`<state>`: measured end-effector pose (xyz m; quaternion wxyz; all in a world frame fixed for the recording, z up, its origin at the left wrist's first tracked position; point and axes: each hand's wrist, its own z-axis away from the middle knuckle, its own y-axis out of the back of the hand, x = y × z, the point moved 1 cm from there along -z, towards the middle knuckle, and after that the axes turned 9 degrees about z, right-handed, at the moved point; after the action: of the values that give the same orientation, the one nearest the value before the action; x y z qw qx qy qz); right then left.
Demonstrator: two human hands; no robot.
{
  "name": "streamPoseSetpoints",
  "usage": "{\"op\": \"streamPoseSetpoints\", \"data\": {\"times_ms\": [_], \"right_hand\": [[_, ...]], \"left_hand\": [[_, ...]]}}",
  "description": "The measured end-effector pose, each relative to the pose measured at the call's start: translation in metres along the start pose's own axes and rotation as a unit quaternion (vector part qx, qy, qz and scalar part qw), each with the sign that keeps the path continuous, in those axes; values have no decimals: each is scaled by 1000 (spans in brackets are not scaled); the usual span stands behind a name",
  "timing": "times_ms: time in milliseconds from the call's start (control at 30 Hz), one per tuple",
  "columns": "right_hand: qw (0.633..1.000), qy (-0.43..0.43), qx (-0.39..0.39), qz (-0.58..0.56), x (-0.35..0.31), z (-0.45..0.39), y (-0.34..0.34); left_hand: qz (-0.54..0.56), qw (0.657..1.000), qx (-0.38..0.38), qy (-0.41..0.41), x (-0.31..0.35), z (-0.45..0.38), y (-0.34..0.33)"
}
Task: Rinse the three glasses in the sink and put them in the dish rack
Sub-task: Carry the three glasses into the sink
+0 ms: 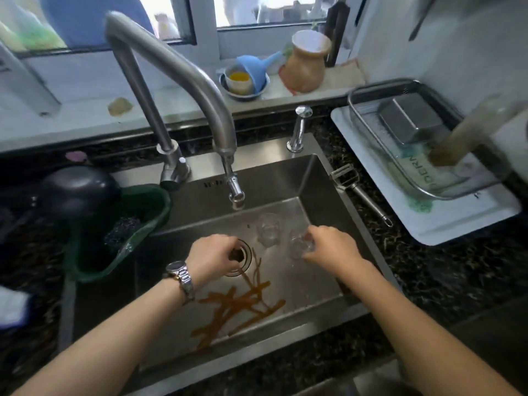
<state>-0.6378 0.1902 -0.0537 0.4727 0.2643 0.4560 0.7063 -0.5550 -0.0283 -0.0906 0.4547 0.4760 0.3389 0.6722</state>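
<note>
Rinsing is barely getting under way, judging from the sink (320, 178): no water is coming from the faucet (171, 81), and brown liquid is streaking the basin floor. The right hand (328, 244) is gripping one clear glass (300, 247) by its rim, while a second glass (268, 230) is standing just beside it. The left hand (213, 257) is curling over the drain, holding something dark I cannot identify. The dish rack (368, 130) is showing no glasses; a third glass is not showing clearly.
</note>
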Motion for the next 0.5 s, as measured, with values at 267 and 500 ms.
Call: {"op": "streamPoseSetpoints", "data": {"times_ms": [267, 500], "right_hand": [[998, 27, 46, -21, -6, 43, 43], [989, 115, 87, 15, -13, 70, 61]], "left_hand": [[17, 996, 84, 13, 23, 60, 53], [19, 985, 142, 100, 42, 121, 58]]}}
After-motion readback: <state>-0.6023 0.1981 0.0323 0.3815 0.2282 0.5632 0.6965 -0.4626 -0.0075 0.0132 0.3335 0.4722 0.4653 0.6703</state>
